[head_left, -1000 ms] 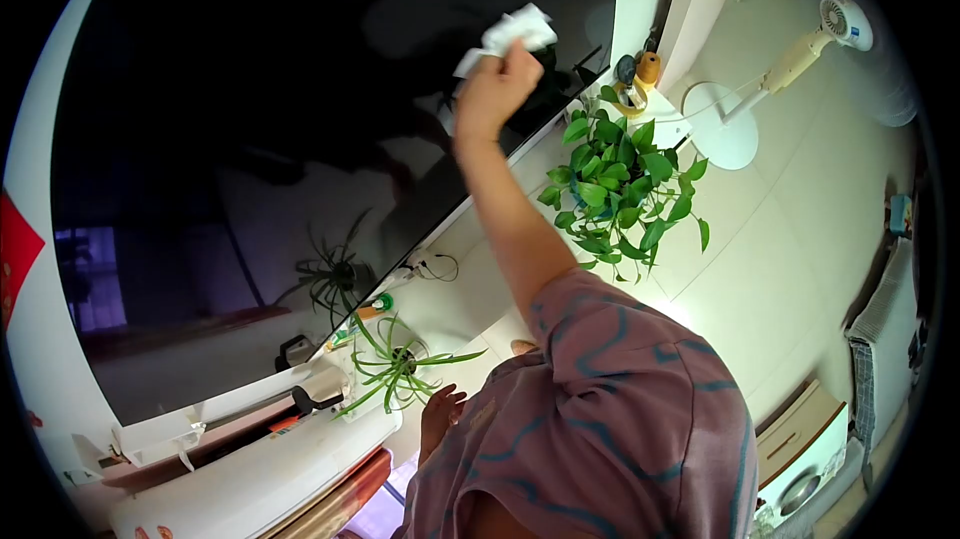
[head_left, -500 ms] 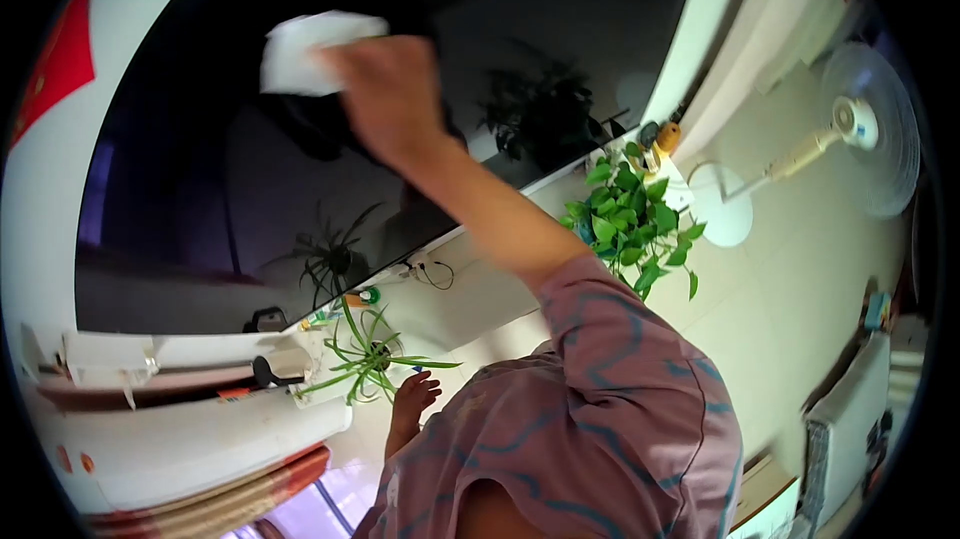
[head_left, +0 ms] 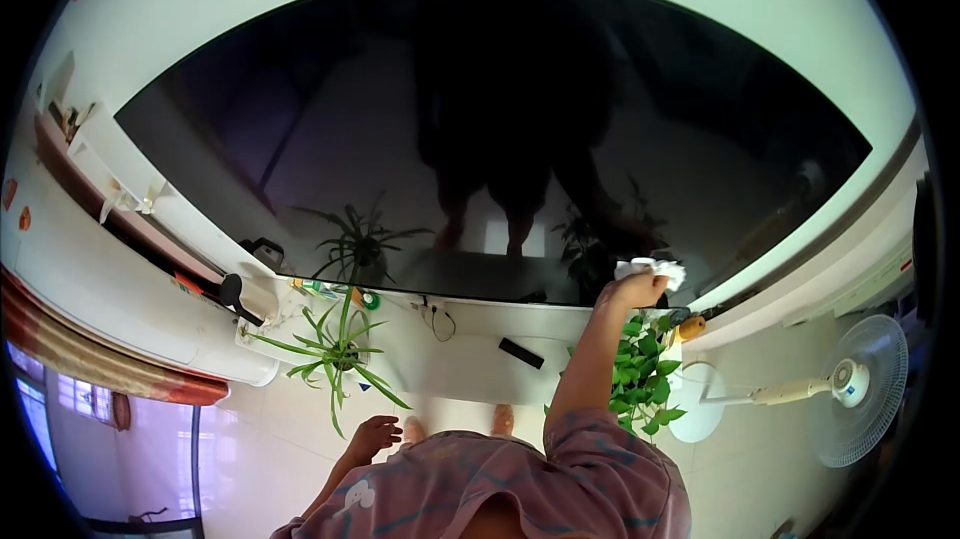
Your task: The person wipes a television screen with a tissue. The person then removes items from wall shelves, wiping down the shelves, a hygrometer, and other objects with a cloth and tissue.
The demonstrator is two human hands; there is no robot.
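Note:
My right hand [head_left: 640,290] is closed on a crumpled white cloth or tissue [head_left: 655,273], held against the lower right edge of a large dark television screen [head_left: 500,139]. Leaves of a green potted plant [head_left: 640,369] lie just below that wrist. My left hand [head_left: 376,436] hangs low in front of my body, fingers apart and holding nothing. Nearest to it is a spider plant [head_left: 340,349] with long thin leaves. The screen mirrors my dark outline and both plants.
A black remote [head_left: 521,353] lies on the white cabinet [head_left: 450,379] under the screen. At the right stands a white fan [head_left: 850,382]. A white air conditioner [head_left: 130,289] is at the left, beside a black-handled item [head_left: 238,297]. A cable hangs near the screen's lower edge.
The white cloth has moved with my right hand from the upper part of the screen to its lower right edge. The view has turned, showing the whole screen and the remote. My left hand stays low.

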